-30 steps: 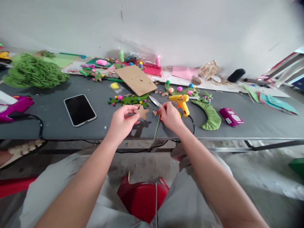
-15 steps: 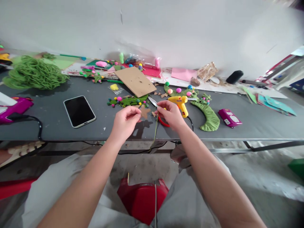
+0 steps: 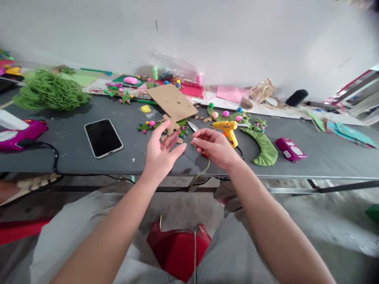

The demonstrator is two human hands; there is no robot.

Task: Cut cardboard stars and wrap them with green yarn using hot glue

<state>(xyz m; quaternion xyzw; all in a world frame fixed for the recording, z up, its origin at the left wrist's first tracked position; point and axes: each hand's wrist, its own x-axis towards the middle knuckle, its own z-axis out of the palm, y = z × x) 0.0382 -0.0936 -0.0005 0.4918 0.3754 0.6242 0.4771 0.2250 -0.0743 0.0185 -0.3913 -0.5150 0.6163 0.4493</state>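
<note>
My left hand [image 3: 161, 154] has its thumb spread away, and a small brown cardboard star cutout [image 3: 171, 124] stands at its fingers, apparently gripped between them. My right hand [image 3: 215, 146] is closed in a pinch on a thin strand of green yarn [image 3: 204, 170], whose tail hangs past the table edge. Scissors [image 3: 193, 126] with red handles lie partly hidden beneath the right hand. Just beyond it rests a yellow glue gun [image 3: 227, 129]. Behind the left fingers is a green yarn-wrapped piece with small pompoms [image 3: 151, 123].
A phone [image 3: 103, 138] and a heap of green yarn [image 3: 51, 90] lie left. A cardboard sheet [image 3: 171, 101] is at centre back. To the right are a green yarn-wrapped crescent [image 3: 265, 148] and a purple packet [image 3: 290, 149]. A black cable [image 3: 56, 157] runs along the front edge.
My left hand has opened its thumb outward and turned, and the cardboard star has shifted up and left. My right hand still pinches the yarn, which now curves more.
</note>
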